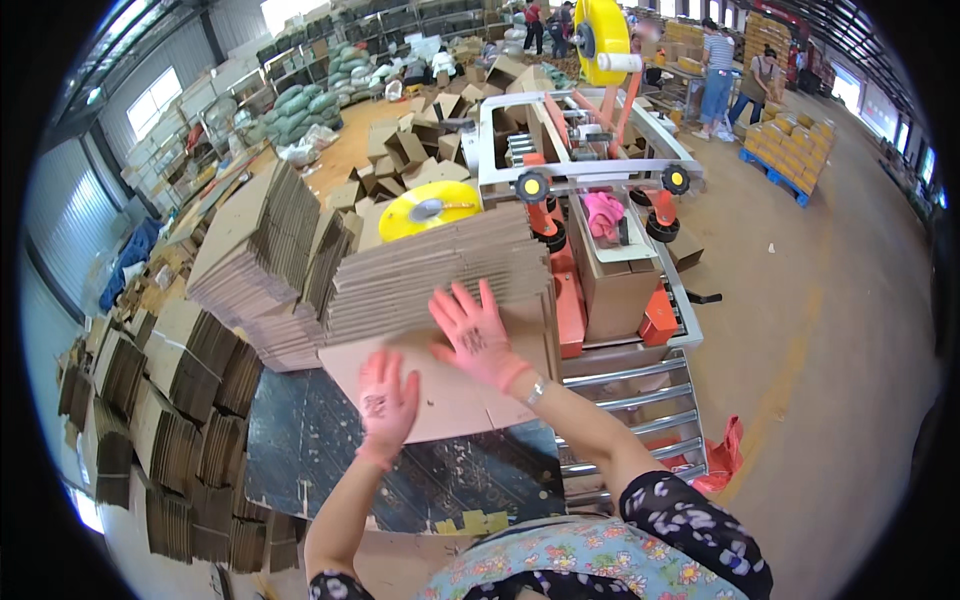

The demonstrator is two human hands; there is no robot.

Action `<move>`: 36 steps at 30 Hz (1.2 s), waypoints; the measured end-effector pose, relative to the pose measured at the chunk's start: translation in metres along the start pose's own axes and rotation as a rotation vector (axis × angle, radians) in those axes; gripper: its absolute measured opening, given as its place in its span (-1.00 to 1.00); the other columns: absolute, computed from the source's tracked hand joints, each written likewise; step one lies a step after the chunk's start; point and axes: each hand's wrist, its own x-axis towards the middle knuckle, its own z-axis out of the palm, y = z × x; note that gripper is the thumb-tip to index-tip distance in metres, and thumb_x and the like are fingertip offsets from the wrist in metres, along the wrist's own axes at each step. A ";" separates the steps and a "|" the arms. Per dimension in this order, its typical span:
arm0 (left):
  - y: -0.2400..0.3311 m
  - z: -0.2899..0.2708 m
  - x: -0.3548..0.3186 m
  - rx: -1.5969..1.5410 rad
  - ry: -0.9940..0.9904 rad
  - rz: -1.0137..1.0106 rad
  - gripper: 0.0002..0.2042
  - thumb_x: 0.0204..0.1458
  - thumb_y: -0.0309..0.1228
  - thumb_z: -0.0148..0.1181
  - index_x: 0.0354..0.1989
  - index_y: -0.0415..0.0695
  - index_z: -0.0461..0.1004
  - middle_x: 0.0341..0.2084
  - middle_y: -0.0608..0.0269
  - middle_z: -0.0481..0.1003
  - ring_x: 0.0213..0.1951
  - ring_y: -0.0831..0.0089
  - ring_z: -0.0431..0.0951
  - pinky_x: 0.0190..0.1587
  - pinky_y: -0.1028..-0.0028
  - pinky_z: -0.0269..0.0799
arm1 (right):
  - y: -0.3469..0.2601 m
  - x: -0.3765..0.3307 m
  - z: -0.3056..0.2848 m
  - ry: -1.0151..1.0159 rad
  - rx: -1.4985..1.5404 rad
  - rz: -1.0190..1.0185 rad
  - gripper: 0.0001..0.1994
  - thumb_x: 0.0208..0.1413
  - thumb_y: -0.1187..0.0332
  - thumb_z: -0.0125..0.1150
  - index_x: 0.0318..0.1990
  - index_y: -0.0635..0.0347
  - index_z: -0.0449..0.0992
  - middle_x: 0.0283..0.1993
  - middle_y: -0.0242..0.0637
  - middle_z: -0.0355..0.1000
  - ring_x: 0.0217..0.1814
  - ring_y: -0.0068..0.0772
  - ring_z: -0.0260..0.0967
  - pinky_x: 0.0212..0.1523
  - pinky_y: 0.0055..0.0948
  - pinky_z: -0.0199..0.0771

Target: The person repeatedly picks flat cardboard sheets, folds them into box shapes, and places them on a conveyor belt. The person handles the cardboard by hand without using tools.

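Note:
Both my hands wear pink gloves and rest over a flattened cardboard box (455, 405) at the near side of a leaning stack of folded cartons (430, 275). My left hand (387, 402) lies over the left part of the sheet, fingers pointing away from me and slightly blurred. Farther up and to the right, my right hand (474, 333) is spread wide where the sheet meets the stack's edges. Neither hand has its fingers wrapped round anything. Under the sheet's near edge shows a dark, scuffed tabletop (400, 480).
To the right stands a carton-sealing machine (590, 180) with a roller conveyor (635, 405) and an upright box (615, 290) in it. A yellow tape roll (430, 210) lies behind the stack. More folded cartons (255, 260) stand left. Several people work far off, near a loaded pallet (790, 150).

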 end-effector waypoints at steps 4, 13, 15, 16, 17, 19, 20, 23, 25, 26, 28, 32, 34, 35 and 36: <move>-0.038 -0.060 0.004 0.075 -0.359 0.183 -0.52 0.09 -0.15 0.15 0.15 -0.10 0.35 0.11 -0.05 0.37 0.19 -0.08 0.29 0.21 0.04 0.18 | -0.032 -0.046 -0.041 0.080 0.190 -0.350 -0.57 -0.05 0.02 0.31 -0.07 0.02 0.50 0.25 -0.38 0.36 0.32 -0.17 0.25 0.30 0.16 0.04; 0.037 -0.080 -0.029 0.013 -0.567 0.050 -0.65 0.05 -0.01 0.18 -0.56 -0.01 0.38 -0.69 0.22 0.42 -0.61 0.20 0.44 -0.50 0.22 0.27 | -0.012 -0.131 -0.214 -0.672 1.245 -0.465 -0.73 0.18 0.31 0.12 -0.55 0.20 0.33 -0.50 -0.21 0.27 -0.46 -0.13 0.29 -0.37 -0.26 0.27; 0.071 -0.047 -0.057 0.071 -0.502 0.514 -0.61 0.04 -0.09 0.22 -0.73 0.04 0.29 -0.85 0.27 0.34 -0.78 0.27 0.38 -0.65 0.28 0.19 | -0.033 -0.146 -0.185 -0.978 1.447 -0.232 -0.65 0.22 0.28 0.07 -0.56 0.24 0.22 -0.58 -0.17 0.07 -0.56 -0.16 0.10 -0.47 -0.20 0.11; 0.066 -0.027 -0.068 0.098 -0.554 0.632 -0.63 0.07 -0.11 0.19 -0.69 0.01 0.31 -0.79 0.23 0.40 -0.74 0.25 0.43 -0.63 0.25 0.24 | -0.039 -0.139 -0.170 -0.983 1.257 -0.183 -0.63 0.25 0.23 0.02 -0.56 0.27 0.25 -0.60 -0.19 0.11 -0.56 -0.16 0.07 -0.47 -0.23 0.11; 0.065 -0.030 -0.062 -0.016 -0.585 0.530 -0.68 0.08 -0.10 0.17 -0.58 -0.03 0.37 -0.72 0.22 0.44 -0.65 0.21 0.48 -0.58 0.23 0.29 | -0.044 -0.137 -0.151 -1.058 1.201 -0.032 -0.65 0.23 0.19 0.03 -0.54 0.22 0.36 -0.64 -0.28 0.14 -0.59 -0.35 0.10 -0.50 -0.31 0.16; 0.054 -0.060 -0.051 -0.220 -0.714 0.462 -0.70 0.08 -0.07 0.17 -0.39 -0.07 0.45 -0.58 0.17 0.49 -0.49 0.17 0.56 -0.47 0.26 0.39 | -0.058 -0.167 -0.115 -1.035 1.166 0.130 -0.72 0.21 0.16 0.05 -0.41 0.16 0.48 -0.57 -0.36 0.27 -0.56 -0.52 0.23 -0.47 -0.39 0.29; 0.049 -0.087 -0.045 -0.308 -0.800 0.489 -0.69 0.07 -0.06 0.18 -0.32 -0.08 0.47 -0.50 0.14 0.51 -0.41 0.17 0.58 -0.41 0.30 0.45 | -0.061 -0.173 -0.107 -0.866 1.055 -0.052 -0.77 0.20 0.18 0.07 -0.27 0.16 0.46 -0.40 -0.32 0.36 -0.38 -0.43 0.34 -0.32 -0.37 0.38; 0.082 -0.156 0.002 -0.365 -0.962 0.427 -0.68 0.09 -0.26 0.17 -0.01 -0.11 0.51 -0.04 0.08 0.48 -0.09 0.08 0.51 -0.06 0.17 0.42 | -0.064 -0.164 -0.110 -0.163 0.609 -0.307 -0.72 0.15 0.25 0.13 -0.05 0.19 0.44 -0.06 -0.20 0.42 0.07 -0.14 0.38 0.02 -0.19 0.40; 0.068 -0.117 -0.028 -0.177 -0.638 0.552 -0.59 0.04 -0.14 0.19 0.02 -0.08 0.47 -0.01 -0.01 0.42 0.02 -0.02 0.41 0.04 0.03 0.33 | -0.051 -0.127 -0.162 -0.207 0.314 -0.180 -0.71 0.13 0.27 0.16 -0.04 0.19 0.47 0.02 -0.15 0.41 0.12 -0.09 0.35 0.07 -0.12 0.35; 0.060 -0.090 -0.042 -0.094 -0.487 0.622 -0.55 0.02 -0.08 0.19 0.04 -0.06 0.46 0.01 -0.06 0.39 0.08 -0.07 0.37 0.10 -0.04 0.28 | -0.046 -0.132 -0.172 -0.298 0.238 -0.077 -0.69 0.11 0.26 0.18 -0.03 0.19 0.48 0.06 -0.14 0.41 0.16 -0.08 0.33 0.11 -0.08 0.31; 0.057 -0.054 -0.051 -0.244 -0.471 0.417 -0.46 0.05 -0.15 0.16 0.17 -0.18 0.34 0.25 -0.17 0.12 0.24 -0.34 0.10 0.20 -0.30 -0.01 | -0.043 -0.157 -0.190 -0.319 0.134 0.062 -0.66 0.08 0.23 0.22 -0.01 0.17 0.49 0.12 -0.14 0.41 0.23 -0.05 0.30 0.21 -0.02 0.21; 0.059 -0.045 -0.042 -0.322 -0.175 0.125 -0.50 0.05 -0.34 0.08 0.20 -0.23 0.27 0.20 -0.21 0.22 0.17 -0.29 0.25 0.23 -0.07 0.16 | -0.030 -0.261 -0.191 -0.293 0.451 0.195 -0.60 0.08 0.19 0.25 0.05 0.14 0.51 0.24 -0.15 0.35 0.36 -0.02 0.19 0.35 0.16 -0.01; 0.064 -0.007 -0.023 -0.686 -0.724 -0.092 -0.51 0.13 -0.31 0.06 0.22 -0.24 0.24 0.10 -0.12 0.35 0.08 -0.04 0.38 0.12 0.13 0.31 | -0.026 -0.294 -0.180 -0.021 0.385 0.205 -0.67 0.15 0.26 0.14 0.00 0.25 0.50 0.22 -0.08 0.36 0.36 0.07 0.16 0.38 0.13 -0.04; 0.075 0.011 -0.007 -0.838 -0.943 -0.301 -0.52 0.17 -0.30 0.05 0.23 -0.24 0.23 0.05 -0.06 0.41 0.06 0.12 0.43 0.10 0.25 0.35 | -0.021 -0.303 -0.187 0.099 0.402 0.306 -0.69 0.14 0.28 0.14 -0.01 0.23 0.50 0.19 -0.08 0.37 0.32 0.09 0.19 0.36 0.12 0.00; 0.111 0.018 0.026 -0.973 -1.126 -0.617 -0.55 0.23 -0.28 0.04 0.23 -0.24 0.24 0.01 0.03 0.45 0.06 0.33 0.44 0.12 0.41 0.33 | -0.027 -0.314 -0.193 0.240 0.423 0.444 -0.70 0.14 0.30 0.13 -0.02 0.22 0.50 0.15 -0.09 0.38 0.28 0.10 0.21 0.34 0.10 0.04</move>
